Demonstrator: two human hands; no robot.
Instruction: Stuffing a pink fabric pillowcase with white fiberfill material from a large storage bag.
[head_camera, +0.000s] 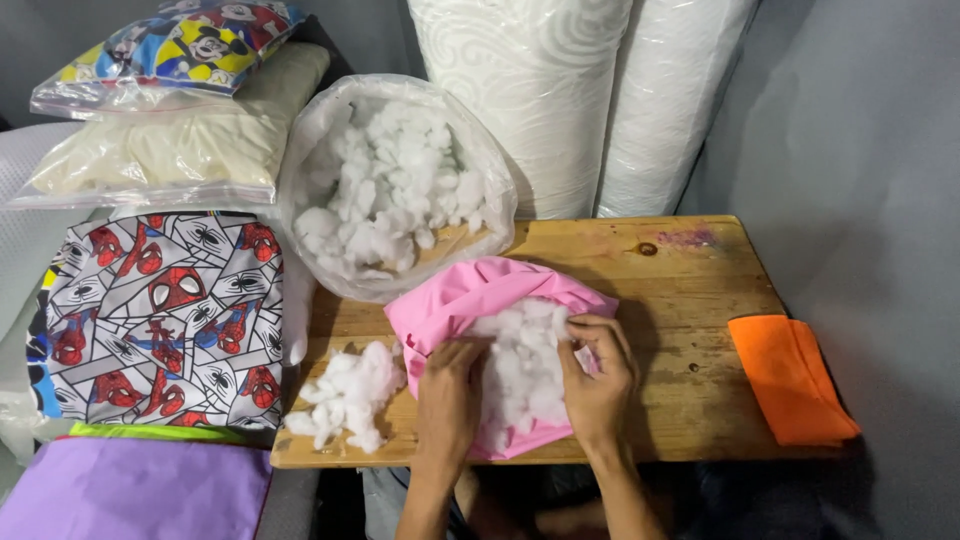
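A pink fabric cover (470, 290) lies open on the wooden table (680, 290), with white fluffy stuffing (520, 365) showing in its mouth. My left hand (447, 395) rests on the cover's left edge, fingers pressing into the stuffing. My right hand (597, 375) grips the cover's right edge and a bit of stuffing. A loose clump of white stuffing (345, 395) sits on the table just left of my left hand.
A clear plastic bag of stuffing (395, 185) stands behind the cover. Folded orange fabric (790, 375) hangs off the table's right edge. Printed cartoon pillows (165, 320), bagged cushions (170, 150) and purple cloth (130, 490) lie left. Two white rolls (590, 90) lean at the back.
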